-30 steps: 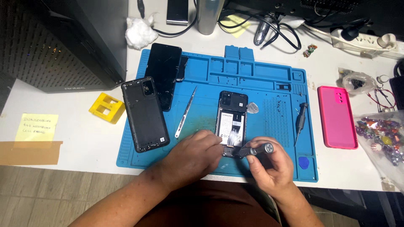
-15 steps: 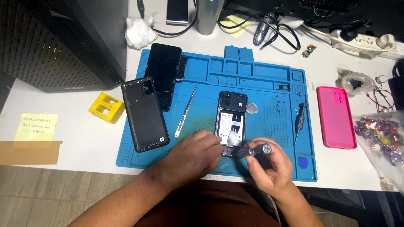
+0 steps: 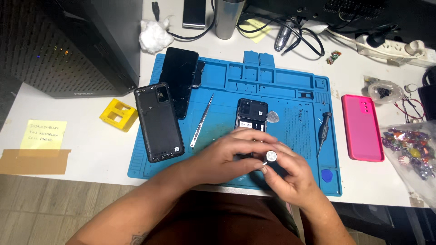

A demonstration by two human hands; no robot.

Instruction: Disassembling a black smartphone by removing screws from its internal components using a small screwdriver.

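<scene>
Right hand has its grip closed around a screwdriver over the opened phone; left hand presses that phone onto the blue repair mat on the white desk, beside a black computer tower.

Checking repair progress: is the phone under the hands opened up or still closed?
Opened: the phone shows bare internals, and a black back cover lies apart.

White desk under blue repair mat

Pink phone case, yellow block, tweezers, sticky note, possibly wrapped sweets
</scene>
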